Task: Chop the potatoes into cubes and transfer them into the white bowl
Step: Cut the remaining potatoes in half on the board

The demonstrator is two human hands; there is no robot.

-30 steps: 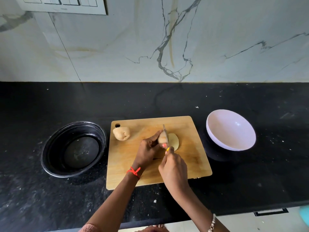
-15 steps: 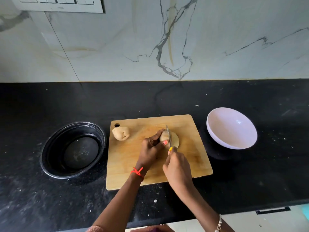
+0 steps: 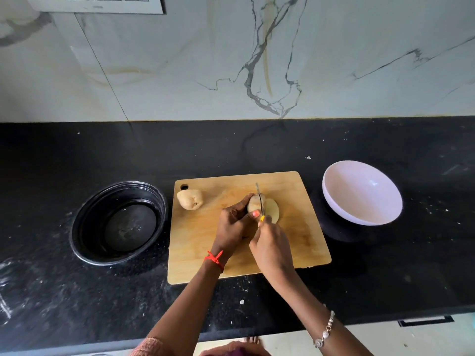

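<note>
On the wooden cutting board (image 3: pixel 303 235), my left hand (image 3: pixel 232 227) grips a potato (image 3: pixel 254 204) from the left, thumb and fingers curled round it. My right hand (image 3: pixel 271 246) holds a knife (image 3: pixel 260 201) by its yellow handle, the blade standing in the potato. A pale cut slice (image 3: pixel 272 210) lies flat just right of the blade. A second, whole potato (image 3: pixel 190 199) sits at the board's far left corner. The white bowl (image 3: pixel 359 194) stands empty on the counter to the right of the board.
A black round container (image 3: pixel 119 223) sits left of the board, empty. The black counter (image 3: pixel 77 304) runs to a marble wall behind. The counter's front edge is near my forearms, with a drawer handle (image 3: pixel 424 321) below at right.
The knife blade has gone a little deeper into the potato, close beside the first slice. Both hands have stayed in place on the board.
</note>
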